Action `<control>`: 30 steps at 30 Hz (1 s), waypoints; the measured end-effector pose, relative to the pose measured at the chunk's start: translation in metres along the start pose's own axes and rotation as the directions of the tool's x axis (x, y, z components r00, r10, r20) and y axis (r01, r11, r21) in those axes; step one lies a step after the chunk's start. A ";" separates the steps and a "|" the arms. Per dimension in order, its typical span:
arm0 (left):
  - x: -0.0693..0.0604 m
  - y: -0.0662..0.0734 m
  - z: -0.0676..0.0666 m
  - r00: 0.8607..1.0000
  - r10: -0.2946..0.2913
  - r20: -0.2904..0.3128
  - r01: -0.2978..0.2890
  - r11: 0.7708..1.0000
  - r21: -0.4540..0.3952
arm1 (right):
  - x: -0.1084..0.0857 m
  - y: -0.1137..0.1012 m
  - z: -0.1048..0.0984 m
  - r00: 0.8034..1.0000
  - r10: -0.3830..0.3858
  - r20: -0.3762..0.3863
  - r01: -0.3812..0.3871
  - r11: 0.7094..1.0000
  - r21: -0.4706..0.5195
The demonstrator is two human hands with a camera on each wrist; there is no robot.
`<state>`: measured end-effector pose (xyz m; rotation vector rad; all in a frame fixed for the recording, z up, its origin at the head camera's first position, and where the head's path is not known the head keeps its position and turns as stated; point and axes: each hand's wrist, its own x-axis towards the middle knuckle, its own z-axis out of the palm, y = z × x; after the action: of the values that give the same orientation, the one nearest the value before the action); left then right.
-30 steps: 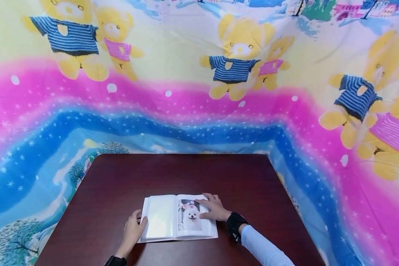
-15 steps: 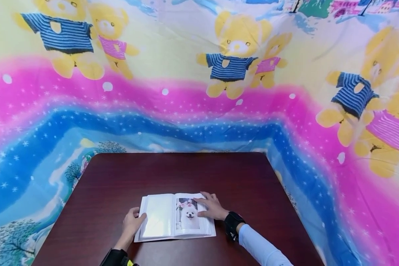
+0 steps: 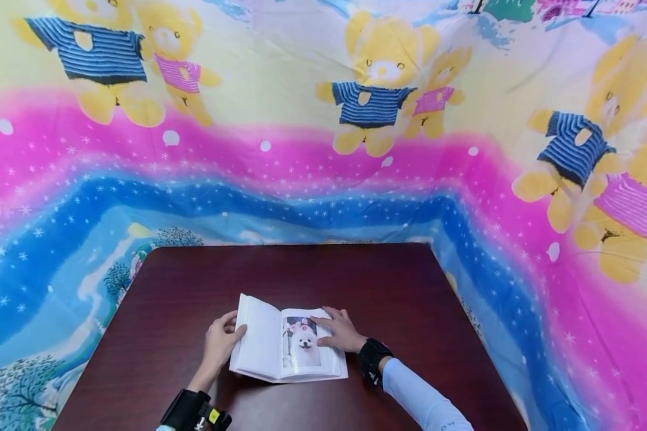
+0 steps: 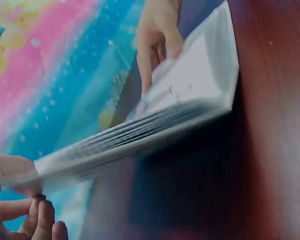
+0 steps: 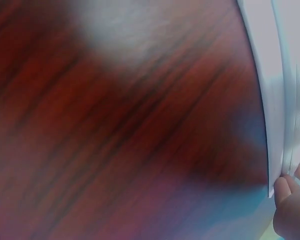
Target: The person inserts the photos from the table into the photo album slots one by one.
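A photo album (image 3: 258, 338) with white pages lies open on the dark wooden table. Its right page shows a photo of a white fluffy dog (image 3: 304, 344) with pink flowers on its head. My left hand (image 3: 221, 340) grips the outer edge of the left half, thumb on top and fingers underneath; that half tilts up off the table. In the left wrist view the stacked page edges (image 4: 135, 131) show blurred above the cover. My right hand (image 3: 342, 330) rests on the right page, fingers spread across its upper outer part beside the photo.
The brown table (image 3: 296, 275) has rounded far corners. A cloth backdrop (image 3: 280, 161) printed with teddy bears hangs behind it and along both sides. Black bands sit on both wrists.
My left hand has raised the left half of the album from nearly flat to a tilt. My right hand stays on the right page. The head view has shifted slightly.
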<state>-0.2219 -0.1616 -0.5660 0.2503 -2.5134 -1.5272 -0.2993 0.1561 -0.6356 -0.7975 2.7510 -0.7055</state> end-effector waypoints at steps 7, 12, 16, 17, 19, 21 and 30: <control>0.003 0.019 0.020 0.990 0.139 0.024 -0.137 0.988 -0.075 | 0.007 -0.006 0.001 0.999 -0.040 -0.005 0.040 0.999 0.019; -0.002 0.024 0.046 0.974 0.217 0.065 -0.196 0.950 -0.244 | 0.009 -0.005 0.005 0.998 -0.062 -0.013 0.062 0.998 -0.006; -0.010 0.022 0.065 0.947 0.287 0.143 -0.242 0.932 -0.270 | 0.010 -0.004 0.009 0.995 -0.090 -0.037 0.089 0.996 -0.022; -0.012 0.021 0.069 0.941 0.297 0.162 -0.251 0.934 -0.253 | 0.010 -0.003 0.010 0.994 -0.096 -0.048 0.095 0.995 -0.031; -0.017 0.019 0.077 0.927 0.328 0.183 -0.289 0.934 -0.208 | 0.010 -0.002 0.011 0.993 -0.101 -0.067 0.098 0.994 -0.037; -0.022 0.016 0.083 0.913 0.363 0.186 -0.338 0.929 -0.152 | 0.009 -0.002 0.011 0.993 -0.094 -0.075 0.093 0.996 -0.019; -0.038 0.009 0.107 0.775 0.583 0.242 -0.621 0.774 0.123 | 0.008 0.009 -0.003 0.997 0.067 -0.045 -0.042 0.911 0.411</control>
<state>-0.2122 -0.0570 -0.6090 -0.6642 -2.5105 -1.0732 -0.3111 0.1595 -0.6376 -0.6105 2.5204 -1.2564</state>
